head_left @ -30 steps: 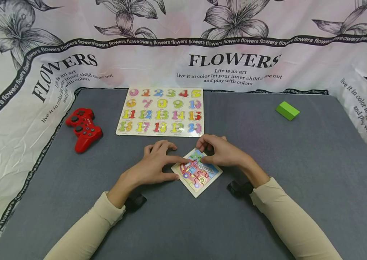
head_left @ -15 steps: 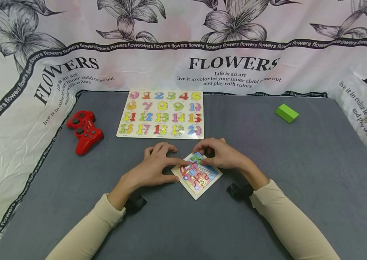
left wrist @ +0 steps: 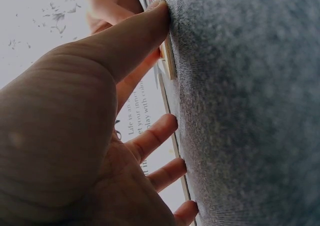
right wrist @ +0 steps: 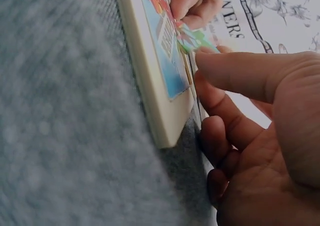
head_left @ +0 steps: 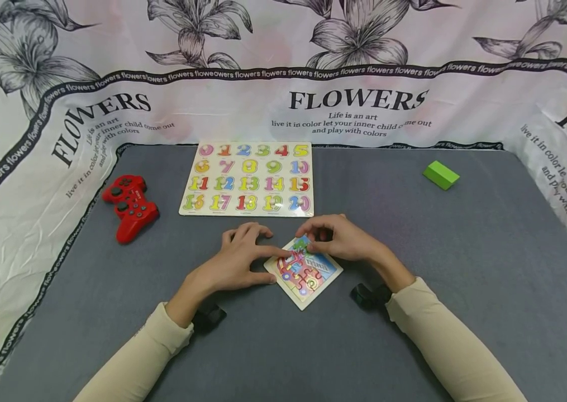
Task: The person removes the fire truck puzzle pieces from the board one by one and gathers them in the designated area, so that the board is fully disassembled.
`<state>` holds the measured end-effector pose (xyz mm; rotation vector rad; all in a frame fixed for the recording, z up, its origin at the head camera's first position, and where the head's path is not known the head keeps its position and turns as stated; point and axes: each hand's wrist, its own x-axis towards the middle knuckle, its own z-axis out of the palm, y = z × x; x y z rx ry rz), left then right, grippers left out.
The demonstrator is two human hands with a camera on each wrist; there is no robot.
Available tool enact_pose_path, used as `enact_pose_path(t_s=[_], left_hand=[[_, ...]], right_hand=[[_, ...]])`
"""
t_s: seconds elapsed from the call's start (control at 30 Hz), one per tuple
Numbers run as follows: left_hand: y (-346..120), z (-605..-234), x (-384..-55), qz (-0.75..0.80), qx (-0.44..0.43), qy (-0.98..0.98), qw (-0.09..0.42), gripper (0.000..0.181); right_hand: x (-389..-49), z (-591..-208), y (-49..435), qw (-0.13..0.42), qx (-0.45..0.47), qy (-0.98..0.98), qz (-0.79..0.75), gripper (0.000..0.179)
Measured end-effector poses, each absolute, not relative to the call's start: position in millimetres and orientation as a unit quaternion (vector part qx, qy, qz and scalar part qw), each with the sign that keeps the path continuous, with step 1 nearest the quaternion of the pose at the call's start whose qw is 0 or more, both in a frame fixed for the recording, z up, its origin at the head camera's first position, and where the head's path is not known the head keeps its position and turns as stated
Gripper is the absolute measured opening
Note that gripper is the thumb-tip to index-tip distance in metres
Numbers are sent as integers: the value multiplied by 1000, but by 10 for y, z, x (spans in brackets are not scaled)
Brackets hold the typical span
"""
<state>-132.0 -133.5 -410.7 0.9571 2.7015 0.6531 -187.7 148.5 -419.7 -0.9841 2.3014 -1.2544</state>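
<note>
A small jigsaw puzzle in a pale wooden tray [head_left: 301, 305] lies on the grey table with one corner towards me. My left hand [head_left: 238, 257] is spread flat beside it: its thumb touches the tray's left edge, its index finger reaches onto the picture pieces, and the other fingertips rest on the table. At the far right edge, my right hand [head_left: 346, 239] pinches a green puzzle piece [right wrist: 201, 39] between thumb and fingers. That piece sits tilted at the upper corner of the picture, as the right wrist view shows. Pink and blue pieces fill the rest of the tray.
Just beyond the hands lies a number puzzle board [head_left: 262, 192]. A red game controller [head_left: 130, 209] is at the left, and a green block [head_left: 441, 175] at the far right. A white flower-printed cloth [head_left: 353, 120] rises behind the table's back edge.
The right hand has shifted slightly left over the far corner of the puzzle with the green piece. My left hand stays in place. The whole head view has shifted a little.
</note>
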Motion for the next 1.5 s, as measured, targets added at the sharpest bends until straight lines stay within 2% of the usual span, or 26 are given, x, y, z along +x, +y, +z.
enact_pose_path(t_s=[0.27,0.57,0.83,1.0,1.23,1.5], left_hand=[[-1345,-4105,-1312,218,322,916,97,51],[-1346,-4105,-1295,222,319,916,100,52],[-1348,-4109,-1311,219,323,915,97,52],[-1368,-4122,-1304,218,326,915,95,52],[-1384,-4133,-1284,221,324,915,98,51],[-1354,-4120,-1280,224,323,914,100,51]], right_hand=[[-1920,-4200,1525,186,-335,779,-497,31],[-2029,-4187,1688,149,-296,787,-520,32],[-2432,-4121,2078,115,-234,847,-464,33],[-2723,-4067,2226,124,-214,877,-413,34],[-3026,-4062,2236,149,-221,887,-377,34],[-3215,-4054,2187,116,-195,911,-345,37]])
